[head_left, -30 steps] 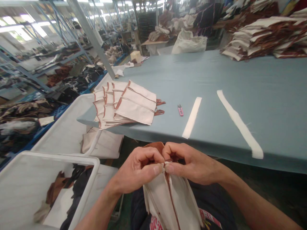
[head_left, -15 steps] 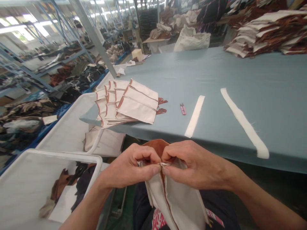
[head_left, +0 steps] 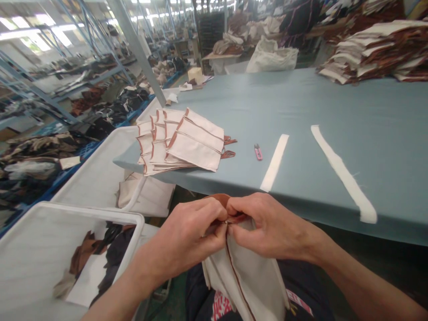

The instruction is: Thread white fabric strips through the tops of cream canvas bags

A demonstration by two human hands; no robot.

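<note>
Brown-seamed cream bag [head_left: 256, 272], pink snips [head_left: 258, 154]

At the left stand blue metal frames [head_left: 60, 109], which continue into a blurred distance. Above them, bright windows [head_left: 61, 36] and white strip lamps [head_left: 20, 34] are shining. One grey post [head_left: 138, 49] appears slanted beside the wide blue-grey table [head_left: 361, 107], and below it a dark green floor [head_left: 178, 285] is partly visible
</note>
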